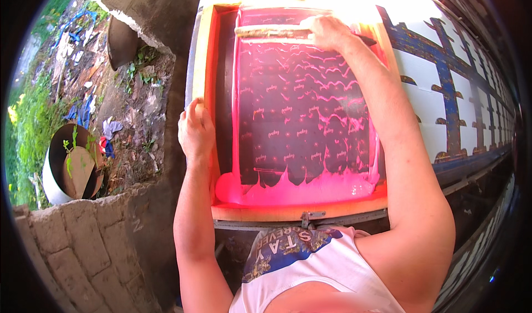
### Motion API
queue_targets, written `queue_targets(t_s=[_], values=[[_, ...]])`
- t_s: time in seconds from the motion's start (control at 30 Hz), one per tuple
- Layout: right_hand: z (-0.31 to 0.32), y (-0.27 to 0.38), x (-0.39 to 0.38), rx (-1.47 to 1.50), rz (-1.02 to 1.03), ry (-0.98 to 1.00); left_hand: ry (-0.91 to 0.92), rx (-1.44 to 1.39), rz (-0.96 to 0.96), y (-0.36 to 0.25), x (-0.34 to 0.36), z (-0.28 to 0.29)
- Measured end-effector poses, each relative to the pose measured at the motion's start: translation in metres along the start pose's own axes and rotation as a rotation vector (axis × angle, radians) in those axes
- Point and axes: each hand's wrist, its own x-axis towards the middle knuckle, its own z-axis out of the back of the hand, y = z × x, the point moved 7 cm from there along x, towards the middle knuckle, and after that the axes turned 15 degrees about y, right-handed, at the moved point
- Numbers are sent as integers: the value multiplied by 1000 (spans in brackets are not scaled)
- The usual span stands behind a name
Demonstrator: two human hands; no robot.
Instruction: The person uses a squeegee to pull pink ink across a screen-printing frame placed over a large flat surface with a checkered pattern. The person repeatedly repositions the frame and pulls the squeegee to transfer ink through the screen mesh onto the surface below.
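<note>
In front of me lies a wooden-framed printing screen (266,212) with a dark mesh (293,108) bearing a small repeated pattern. Near its far end, my right hand (328,33) is closed round the worn wooden grip of a squeegee (271,32), which spans much of the mesh from side to side. Thick pink ink (299,188) is heaped along the near end, while thin wavy streaks of it cross the mesh. My left hand (196,130) grips the frame's left rail with bent fingers. The squeegee's lower edge is hard to make out in the glare.
To the right runs a long table (438,55) with rows of white panels between worn blue strips. A metal hinge (313,215) sits on the frame's near rail. At left, a rough block wall (88,241) borders an opening onto littered ground, where a metal drum (54,174) stands.
</note>
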Motion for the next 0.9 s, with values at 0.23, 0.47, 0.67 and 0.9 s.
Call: queue_targets(t_s=[0.23,0.47,0.67,0.9], values=[[-26,80,-135,84,93,24,35,-30,36,6,5,-6],[-65,169,-275,105,153,-78,14,-13,-21,6,6,-9],[-88,227,-359,66,141,-113,80,-11,-16,4,5,-9],[-89,214,-353,132,219,117,95,11,-9,2,4,-8]])
